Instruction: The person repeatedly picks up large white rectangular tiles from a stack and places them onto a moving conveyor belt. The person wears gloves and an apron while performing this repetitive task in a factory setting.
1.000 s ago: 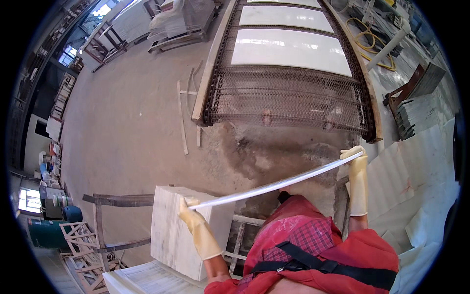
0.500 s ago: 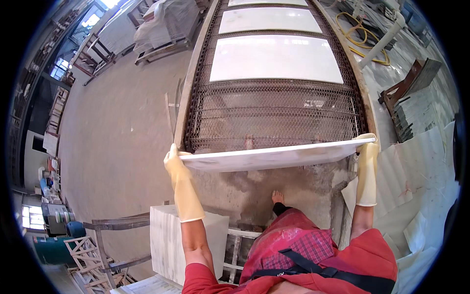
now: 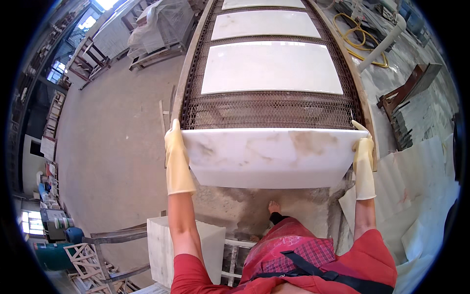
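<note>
A white stone slab (image 3: 264, 159) with brownish stains is tilted at the near end of the mesh conveyor (image 3: 269, 110). One broad face of it is turned up toward me. My left hand (image 3: 177, 147), in a long cream rubber glove, grips its left edge; the fingertips are partly hidden. At the right edge my right hand (image 3: 363, 149), gloved alike, holds the slab with one finger stretched along the upper corner. Beyond, a glossy white slab (image 3: 272, 67) lies flat on the mesh, with a second slab (image 3: 267, 25) farther along.
A block of stacked white slabs (image 3: 183, 245) stands at my lower left beside a metal frame (image 3: 117, 238). Crumpled pale sheeting (image 3: 406, 191) covers the right side. A rusty bracket (image 3: 409, 88), a white pipe (image 3: 384, 44) and a yellow hose (image 3: 350, 39) lie right of the conveyor.
The held slab has tipped, from nearly edge-on to showing its broad face, and its far edge has moved forward over the mesh. Both hands moved forward with it. The slabs on the conveyor appear nearer.
</note>
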Motion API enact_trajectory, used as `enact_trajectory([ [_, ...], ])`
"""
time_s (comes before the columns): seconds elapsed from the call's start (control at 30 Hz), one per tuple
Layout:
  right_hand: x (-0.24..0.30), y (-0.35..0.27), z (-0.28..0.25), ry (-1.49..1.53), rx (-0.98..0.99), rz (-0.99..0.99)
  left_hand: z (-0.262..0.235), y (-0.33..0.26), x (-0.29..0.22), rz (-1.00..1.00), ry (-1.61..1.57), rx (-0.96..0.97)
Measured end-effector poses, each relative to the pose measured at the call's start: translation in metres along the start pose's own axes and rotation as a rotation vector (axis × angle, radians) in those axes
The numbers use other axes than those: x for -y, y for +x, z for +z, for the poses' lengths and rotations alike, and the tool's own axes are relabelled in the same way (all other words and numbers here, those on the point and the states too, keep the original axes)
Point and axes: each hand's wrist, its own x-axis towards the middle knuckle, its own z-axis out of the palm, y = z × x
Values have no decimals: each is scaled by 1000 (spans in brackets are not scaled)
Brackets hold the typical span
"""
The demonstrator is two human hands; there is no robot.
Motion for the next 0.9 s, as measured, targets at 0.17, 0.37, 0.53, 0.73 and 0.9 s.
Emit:
enact_trajectory([
  [0.17, -11, 21, 25, 97, 31, -44, 34, 33, 7, 129, -171, 45],
  [0.37, -42, 57, 40, -50, 78, -81, 15, 12, 76, 314, -296, -62],
  [0.53, -59, 85, 48, -9, 51, -90, -6, -46, 187, 811, 329, -314],
  [0.73, -57, 44, 41, 330, 113, -173, 8, -63, 226, 835, 611, -367],
  [0.9, -77, -41, -3, 87, 235, -382, 5, -65, 218, 813, 670, -354],
])
